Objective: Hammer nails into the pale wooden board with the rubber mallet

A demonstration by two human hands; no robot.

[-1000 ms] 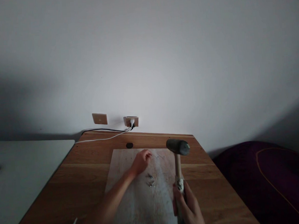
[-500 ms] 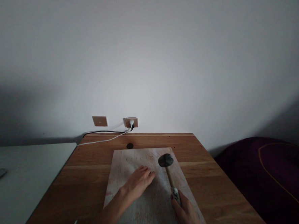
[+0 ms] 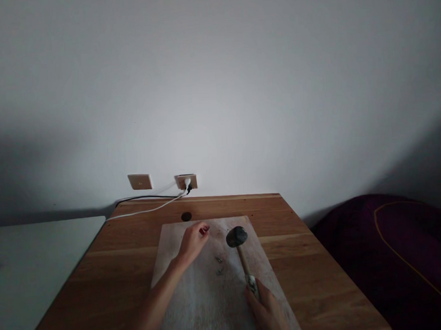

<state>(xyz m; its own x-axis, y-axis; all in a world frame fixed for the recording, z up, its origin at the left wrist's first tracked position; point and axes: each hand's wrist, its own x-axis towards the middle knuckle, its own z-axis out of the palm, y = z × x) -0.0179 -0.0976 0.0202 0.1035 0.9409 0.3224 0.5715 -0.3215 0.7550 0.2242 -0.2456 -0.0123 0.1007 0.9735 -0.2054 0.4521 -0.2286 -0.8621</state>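
My right hand [image 3: 267,314] grips the wooden handle of a hammer [image 3: 241,256], whose dark head rests low over a pale board [image 3: 214,305] lying on the wooden desk [image 3: 128,250]. My left hand [image 3: 193,241] is at the far part of the board, fingers pinched together; what they hold is too small to make out. Several small nails [image 3: 219,264] lie loose on the board between the two hands.
A white table [image 3: 36,266] adjoins the desk on the left. Wall sockets [image 3: 186,181] with a white and a black cable sit behind the desk. A dark hole [image 3: 186,216] marks the desk's far side. A dark purple cushion [image 3: 390,254] lies to the right.
The hammer came down from raised to low over the board. My left hand dropped flat near the nails, then went back to the far part of the board with fingers pinched.
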